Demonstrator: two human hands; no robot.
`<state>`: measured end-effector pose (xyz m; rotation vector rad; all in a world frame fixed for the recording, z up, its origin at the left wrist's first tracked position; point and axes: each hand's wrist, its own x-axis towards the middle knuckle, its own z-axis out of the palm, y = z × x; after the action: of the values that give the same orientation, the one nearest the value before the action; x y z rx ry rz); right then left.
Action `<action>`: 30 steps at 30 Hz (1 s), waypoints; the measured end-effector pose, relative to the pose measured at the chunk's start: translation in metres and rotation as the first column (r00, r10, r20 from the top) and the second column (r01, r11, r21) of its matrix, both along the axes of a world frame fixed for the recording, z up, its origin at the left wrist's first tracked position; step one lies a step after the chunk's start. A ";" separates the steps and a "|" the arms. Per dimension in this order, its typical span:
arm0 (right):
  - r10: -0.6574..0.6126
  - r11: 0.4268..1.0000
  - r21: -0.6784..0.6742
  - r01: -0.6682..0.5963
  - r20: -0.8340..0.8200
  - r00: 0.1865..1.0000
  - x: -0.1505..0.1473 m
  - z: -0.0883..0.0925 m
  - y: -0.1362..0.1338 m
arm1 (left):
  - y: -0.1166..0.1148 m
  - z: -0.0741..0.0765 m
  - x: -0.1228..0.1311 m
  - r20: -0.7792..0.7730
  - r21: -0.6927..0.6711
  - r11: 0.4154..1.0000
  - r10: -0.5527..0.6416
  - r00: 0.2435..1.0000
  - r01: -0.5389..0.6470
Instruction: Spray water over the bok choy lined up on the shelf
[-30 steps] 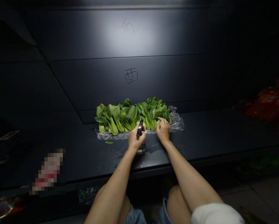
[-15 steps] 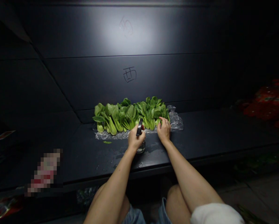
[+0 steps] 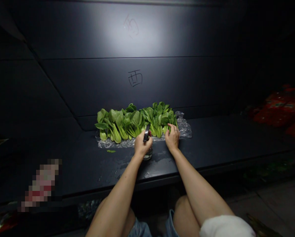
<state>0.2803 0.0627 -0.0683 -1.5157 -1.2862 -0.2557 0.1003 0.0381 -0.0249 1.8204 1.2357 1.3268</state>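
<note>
My left hand (image 3: 142, 144) is closed around a spray bottle (image 3: 146, 133) with a dark trigger head; its clear lower part shows below the hand. Beyond it, a row of green bok choy (image 3: 116, 126) lies on crinkled clear plastic film (image 3: 185, 126), leaves toward the back wall and pale stems toward me. At the right end of the row, my right hand (image 3: 172, 136) rests against the stems with its fingers extended. A ring is on one of its fingers. What lies under those fingertips is partly hidden.
A dark shelf (image 3: 211, 141) holds the vegetables, with water drops near its front edge. One loose leaf (image 3: 111, 151) lies before the film. Red packages (image 3: 275, 108) are at the far right. Dark panels marked with a handwritten character (image 3: 135, 78) stand behind.
The view has shifted slightly, so the scene sits a little further left. Both hands keep almost the same place by the bok choy, and the spray bottle stays in the left one.
</note>
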 end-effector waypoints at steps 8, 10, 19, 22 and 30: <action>-0.022 1.000 0.012 0.022 -0.035 0.999 0.004 -0.002 0.002 | 0.006 0.003 0.004 0.056 0.031 0.999 0.017 0.998 -0.019; -0.025 1.000 0.012 0.026 -0.037 0.999 0.005 -0.004 0.003 | 0.007 0.004 0.003 0.071 0.037 0.999 0.019 0.997 -0.022; -0.048 0.999 0.012 0.050 -0.081 0.996 0.010 -0.008 0.005 | 0.009 0.007 0.006 0.073 0.025 1.000 0.006 0.997 -0.008; -0.063 0.998 0.003 0.064 -0.080 0.995 0.010 -0.008 0.004 | 0.008 0.007 0.006 0.055 0.024 1.000 0.001 0.998 -0.002; -0.076 0.997 0.003 0.077 -0.093 0.993 0.012 -0.008 0.004 | 0.003 0.009 0.003 0.034 -0.012 1.000 0.014 0.999 -0.014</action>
<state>0.2925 0.0666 -0.0765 -1.5550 -1.1550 -0.2361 0.1034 0.0411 -0.0163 1.7766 1.2379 1.3497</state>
